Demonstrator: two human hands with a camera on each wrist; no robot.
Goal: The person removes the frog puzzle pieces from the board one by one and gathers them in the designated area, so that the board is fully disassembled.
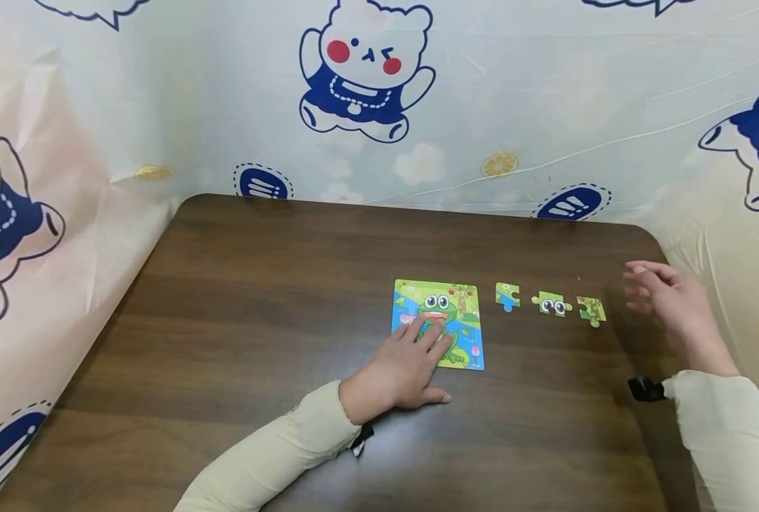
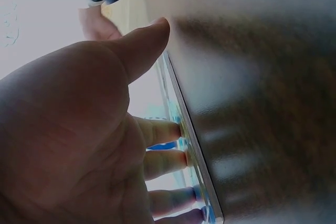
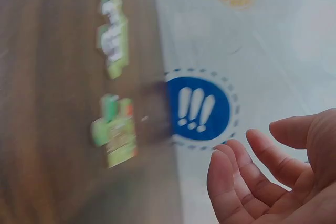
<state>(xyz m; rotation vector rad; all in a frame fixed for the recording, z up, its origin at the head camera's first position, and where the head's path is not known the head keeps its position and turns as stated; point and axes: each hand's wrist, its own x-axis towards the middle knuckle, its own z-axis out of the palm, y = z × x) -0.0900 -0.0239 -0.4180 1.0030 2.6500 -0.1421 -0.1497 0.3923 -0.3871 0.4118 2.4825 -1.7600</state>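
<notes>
Fingers of the left hand [image 1: 397,370] lie flat, hiding part of the frog puzzle [image 1: 439,321]; right hand [image 1: 672,307] hovers loosely open.

A dark wood-grain tabletop [image 1: 257,299] with rounded far corners stands against a pale plastic sheet [image 1: 533,107] printed with cartoon bears in blue dresses, lemon slices, white flowers and blue exclamation badges. The sheet drapes down both sides. Light is soft and even.

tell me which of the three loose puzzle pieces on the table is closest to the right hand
The green jigsaw piece with the tree pattern, last in the row, lies nearest the right hand. The green piece with cartoon eyes and the blue-and-green piece sit further left.
</notes>
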